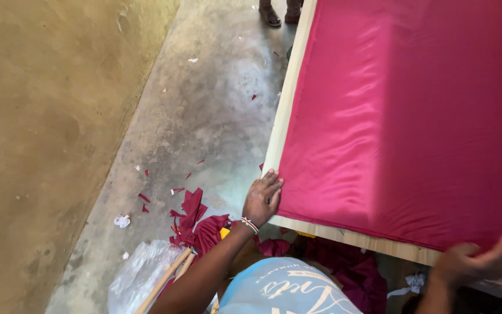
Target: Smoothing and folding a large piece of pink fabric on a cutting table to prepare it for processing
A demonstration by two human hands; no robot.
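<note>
A bare grey concrete floor (204, 110) is running along beside a rough tan plaster wall (47, 116). Daylight is falling across the floor near the wall. Small red fabric scraps (190, 209) are lying scattered on the floor, and what seems to be crumpled clear plastic (140, 273) is sitting beside them.

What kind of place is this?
Probably a small tailoring or fabric-cutting workshop: magenta cloth is spread over a wooden table, and cloth scraps litter the bare concrete floor.
</note>
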